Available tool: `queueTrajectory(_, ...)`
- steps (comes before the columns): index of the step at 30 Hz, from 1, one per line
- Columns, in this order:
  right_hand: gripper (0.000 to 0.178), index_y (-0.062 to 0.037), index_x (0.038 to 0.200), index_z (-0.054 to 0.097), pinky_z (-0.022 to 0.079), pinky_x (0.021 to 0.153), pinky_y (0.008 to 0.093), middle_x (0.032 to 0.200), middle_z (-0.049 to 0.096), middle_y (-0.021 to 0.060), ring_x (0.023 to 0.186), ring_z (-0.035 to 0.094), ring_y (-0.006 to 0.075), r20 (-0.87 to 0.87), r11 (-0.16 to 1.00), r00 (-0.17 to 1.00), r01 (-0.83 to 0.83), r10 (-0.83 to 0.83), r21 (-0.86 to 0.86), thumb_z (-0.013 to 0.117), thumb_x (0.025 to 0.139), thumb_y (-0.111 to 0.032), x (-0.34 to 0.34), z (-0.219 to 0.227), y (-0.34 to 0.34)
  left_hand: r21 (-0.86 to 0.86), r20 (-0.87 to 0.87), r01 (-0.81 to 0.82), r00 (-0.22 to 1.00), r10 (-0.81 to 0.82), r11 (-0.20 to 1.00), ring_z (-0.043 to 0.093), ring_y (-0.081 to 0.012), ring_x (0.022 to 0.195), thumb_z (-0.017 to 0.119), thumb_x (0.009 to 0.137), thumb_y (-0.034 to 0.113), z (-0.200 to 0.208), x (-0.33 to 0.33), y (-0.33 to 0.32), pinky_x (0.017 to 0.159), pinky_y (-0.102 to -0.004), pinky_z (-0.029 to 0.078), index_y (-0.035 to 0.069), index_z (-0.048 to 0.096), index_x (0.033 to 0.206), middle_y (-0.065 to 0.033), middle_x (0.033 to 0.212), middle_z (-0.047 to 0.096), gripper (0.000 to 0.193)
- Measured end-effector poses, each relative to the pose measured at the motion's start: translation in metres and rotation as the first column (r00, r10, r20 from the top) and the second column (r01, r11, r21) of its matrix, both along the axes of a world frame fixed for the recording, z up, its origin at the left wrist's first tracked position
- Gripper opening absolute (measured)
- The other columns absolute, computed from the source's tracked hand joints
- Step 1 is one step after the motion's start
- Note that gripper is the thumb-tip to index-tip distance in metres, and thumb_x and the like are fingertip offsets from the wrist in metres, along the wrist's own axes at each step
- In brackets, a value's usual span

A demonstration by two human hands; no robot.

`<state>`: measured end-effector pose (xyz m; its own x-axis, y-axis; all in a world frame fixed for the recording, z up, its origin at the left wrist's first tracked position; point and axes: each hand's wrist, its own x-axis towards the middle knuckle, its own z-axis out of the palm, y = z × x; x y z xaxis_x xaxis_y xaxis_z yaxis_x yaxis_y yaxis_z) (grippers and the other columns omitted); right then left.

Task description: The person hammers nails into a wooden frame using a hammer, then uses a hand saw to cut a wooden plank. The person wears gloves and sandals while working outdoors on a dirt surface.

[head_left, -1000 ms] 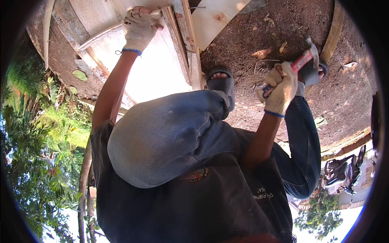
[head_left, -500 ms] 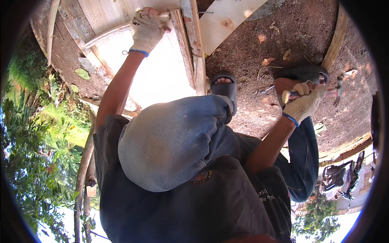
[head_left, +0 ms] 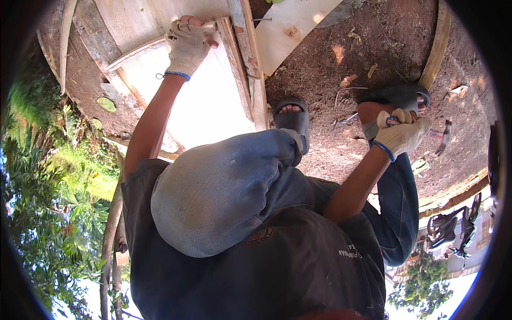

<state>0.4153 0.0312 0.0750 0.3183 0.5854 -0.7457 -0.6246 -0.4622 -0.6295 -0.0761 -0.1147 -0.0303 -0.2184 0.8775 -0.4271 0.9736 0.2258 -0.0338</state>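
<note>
My left hand [head_left: 188,49], in a cream knit glove with a blue cuff, is closed over the end of a thin wooden strip [head_left: 137,55]. The strip lies across a pale wooden panel [head_left: 205,98], close to the panel's raised side rail [head_left: 237,64]. To the right, my right hand [head_left: 404,136], in a matching glove, grips a hammer [head_left: 444,137] by its handle. The hammer's head points right, held over the dirt beside my right foot. My fingers cover most of the handle.
A nail [head_left: 263,20] sticks out sideways from a long board [head_left: 249,37]. Next to it lies a loose pale plywood piece [head_left: 293,33]. My sandalled feet rest on dirt, with a curved wooden plank [head_left: 437,45] beyond the right one. Green plants [head_left: 69,176] grow at the left.
My right hand has turned slightly, and the hammer's head has dipped a little. My left hand keeps its hold on the strip. The whole view has shifted slightly.
</note>
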Motion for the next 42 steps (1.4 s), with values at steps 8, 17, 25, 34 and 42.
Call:
queueTrajectory(8, 0.016, -0.0104, 0.091, 0.049, 0.030, 0.041, 0.0245, 0.065, 0.045, -0.0040, 0.046, 0.039, 0.0057, -0.137, 0.631, 0.723, -0.667, 0.677, -0.397, 0.065, 0.094, -0.010, -0.173, 0.038, -0.062, -0.195, -0.047, 0.029, 0.998, -0.039, 0.980, 0.035, -0.0397, 0.136, 0.078, 0.082, 0.053, 0.008, 0.011, 0.003, 0.118, -0.0562, 0.030, 0.000, 0.051, 0.130, -0.0145, 0.139, 0.046, 0.076)
queueTrajectory(17, 0.028, -0.0156, 0.081, 0.041, 0.026, 0.043, 0.0373, 0.060, 0.029, -0.0057, 0.050, 0.033, 0.0097, 0.231, 0.984, 0.968, 0.132, -0.101, -0.121, 0.055, 0.101, -0.030, -0.093, -0.010, -0.017, 0.055, -0.111, 0.079, 0.991, -0.072, 0.995, 0.047, -0.0423, 0.122, 0.081, 0.079, 0.056, 0.005, 0.007, 0.000, 0.098, -0.0569, 0.045, 0.003, 0.052, 0.127, -0.0170, 0.132, 0.048, 0.076)
queueTrajectory(25, 0.015, -0.0107, 0.094, 0.049, 0.033, 0.044, 0.0264, 0.064, 0.043, -0.0024, 0.050, 0.043, 0.0076, -0.018, 0.675, 0.716, -0.665, 0.697, -0.320, 0.060, 0.098, -0.020, -0.131, 0.033, -0.041, -0.174, 0.004, -0.034, 0.999, 0.035, 0.984, 0.037, -0.0421, 0.136, 0.079, 0.080, 0.057, 0.014, 0.007, -0.005, 0.110, -0.0588, 0.036, 0.001, 0.049, 0.132, -0.0180, 0.140, 0.044, 0.082)
queueTrajectory(34, 0.020, -0.0097, 0.082, 0.050, 0.034, 0.040, 0.0378, 0.063, 0.040, -0.0015, 0.050, 0.046, 0.0116, 0.080, 0.873, 0.912, -0.354, 0.401, -0.335, 0.056, 0.100, -0.015, -0.193, 0.034, -0.074, 0.006, 0.025, 0.077, 0.997, -0.078, 0.997, 0.040, -0.0418, 0.131, 0.078, 0.082, 0.056, -0.009, -0.012, 0.002, 0.111, -0.0531, 0.038, -0.002, 0.050, 0.128, -0.0192, 0.136, 0.046, 0.079)
queueTrajectory(42, 0.030, -0.0171, 0.080, 0.044, 0.017, 0.037, 0.0306, 0.057, 0.028, -0.0071, 0.045, 0.024, 0.0066, 0.030, 0.986, 0.999, -0.032, 0.037, -0.165, 0.065, 0.096, -0.030, -0.048, 0.041, 0.008, -0.083, -0.174, 0.129, 0.974, -0.142, 0.988, 0.043, -0.0492, 0.134, 0.068, 0.088, 0.061, -0.004, -0.003, -0.011, 0.094, -0.0613, 0.051, 0.000, 0.052, 0.132, -0.0218, 0.136, 0.048, 0.077)
